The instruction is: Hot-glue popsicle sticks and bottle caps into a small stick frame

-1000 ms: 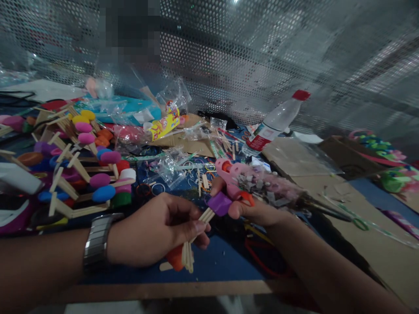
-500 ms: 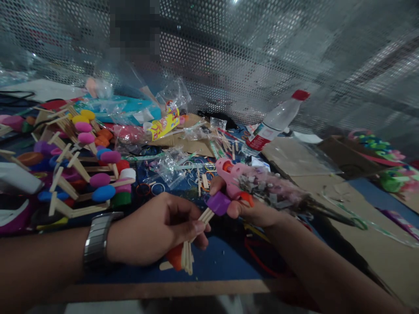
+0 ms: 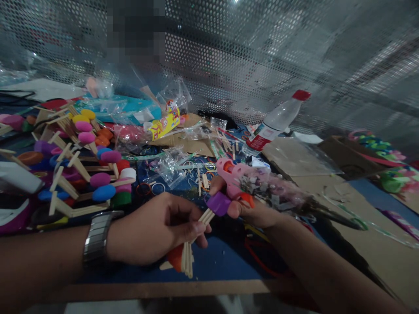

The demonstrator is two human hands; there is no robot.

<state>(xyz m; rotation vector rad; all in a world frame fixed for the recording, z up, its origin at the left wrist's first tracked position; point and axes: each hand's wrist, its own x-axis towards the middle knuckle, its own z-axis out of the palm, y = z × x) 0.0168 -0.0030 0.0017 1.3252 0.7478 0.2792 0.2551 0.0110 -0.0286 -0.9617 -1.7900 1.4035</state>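
Observation:
My left hand (image 3: 163, 231), with a metal-banded watch (image 3: 100, 237) on its wrist, pinches a bundle of wooden craft sticks (image 3: 207, 216) between thumb and fingers. An orange piece (image 3: 176, 258) shows below that hand, by the sticks' lower ends. A purple piece (image 3: 218, 204) sits at the sticks' upper end, and the fingers of my right hand (image 3: 250, 211) press on it. The same hand also keeps hold of a pink glue gun (image 3: 231, 179) with an orange trigger. The gun's body is crusted with residue, and its dark nozzle points right, away from the sticks.
At left lies a heap of stick assemblies with coloured oval pieces (image 3: 104, 193). A red-capped plastic bottle (image 3: 275, 122) leans at the back right. Clear wrappers (image 3: 170, 165), rubber bands and loose sticks litter the middle. Cardboard (image 3: 369, 253) covers the right, before a perforated metal panel (image 3: 229, 56).

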